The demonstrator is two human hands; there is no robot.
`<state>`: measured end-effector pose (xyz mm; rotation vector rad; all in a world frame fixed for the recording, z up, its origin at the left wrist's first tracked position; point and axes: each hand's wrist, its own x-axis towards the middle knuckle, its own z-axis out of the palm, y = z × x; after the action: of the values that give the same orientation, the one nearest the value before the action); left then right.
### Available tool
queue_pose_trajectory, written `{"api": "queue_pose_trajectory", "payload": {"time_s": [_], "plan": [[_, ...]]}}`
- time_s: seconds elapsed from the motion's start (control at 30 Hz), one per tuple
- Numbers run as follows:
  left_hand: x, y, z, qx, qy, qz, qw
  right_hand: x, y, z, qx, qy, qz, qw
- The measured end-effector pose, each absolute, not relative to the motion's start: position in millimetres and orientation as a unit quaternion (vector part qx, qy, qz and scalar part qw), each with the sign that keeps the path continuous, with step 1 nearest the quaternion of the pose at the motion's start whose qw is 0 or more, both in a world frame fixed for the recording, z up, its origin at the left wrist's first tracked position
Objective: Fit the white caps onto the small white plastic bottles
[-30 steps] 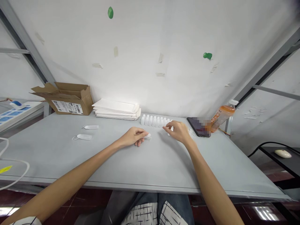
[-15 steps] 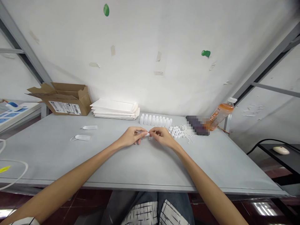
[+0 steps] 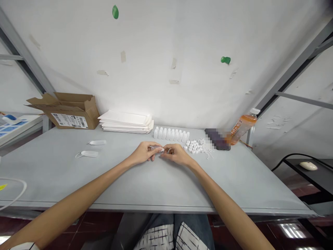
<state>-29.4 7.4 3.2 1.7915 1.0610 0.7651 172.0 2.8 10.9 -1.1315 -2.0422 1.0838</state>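
A small white cap (image 3: 162,150) sits between my two hands over the middle of the table. My left hand (image 3: 145,152) pinches it from the left with thumb and fingertips. From the other side, the fingers of my right hand (image 3: 177,153) close around it; any cord there is too small to make out. Just behind stand rows of small white bottles (image 3: 171,134). Right of my right hand lies a pile of loose white caps (image 3: 194,147), with thin white cords (image 3: 208,152) beside it. Two white bottles with cord loops, a rear one (image 3: 98,142) and a front one (image 3: 90,153), lie at the left.
Along the wall are an open cardboard box (image 3: 75,113) and a stack of white envelope-like packets (image 3: 125,119). A partly pixelated dark object (image 3: 217,139) and a leaning bottle of orange drink (image 3: 243,126) stand back right. A white cable (image 3: 22,191) curves at the left edge.
My right hand has shifted its grip: the thumb now lies lower and the fingers curl around the cap. The small piece that hung below the fingertips no longer shows. The view has shifted slightly.
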Motion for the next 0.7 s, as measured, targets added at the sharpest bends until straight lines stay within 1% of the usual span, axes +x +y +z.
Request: {"api": "queue_pose_trajectory", "payload": {"time_s": [0.1, 0.3, 0.7], "plan": [[-29.0, 7.4, 2.9, 0.72, 0.43, 0.311, 0.448, 172.0, 3.2, 10.3, -0.425, -0.765, 0.398, 0.277], [-28.0, 7.7, 2.5, 0.716, 0.419, 0.32, 0.458, 176.9, 3.8, 16.0, -0.424, -0.757, 0.422, 0.262], [-23.4, 6.8, 7.3, 0.715, 0.408, 0.325, 0.466, 189.4, 7.2, 33.1, -0.401, -0.73, 0.493, 0.251]]}}
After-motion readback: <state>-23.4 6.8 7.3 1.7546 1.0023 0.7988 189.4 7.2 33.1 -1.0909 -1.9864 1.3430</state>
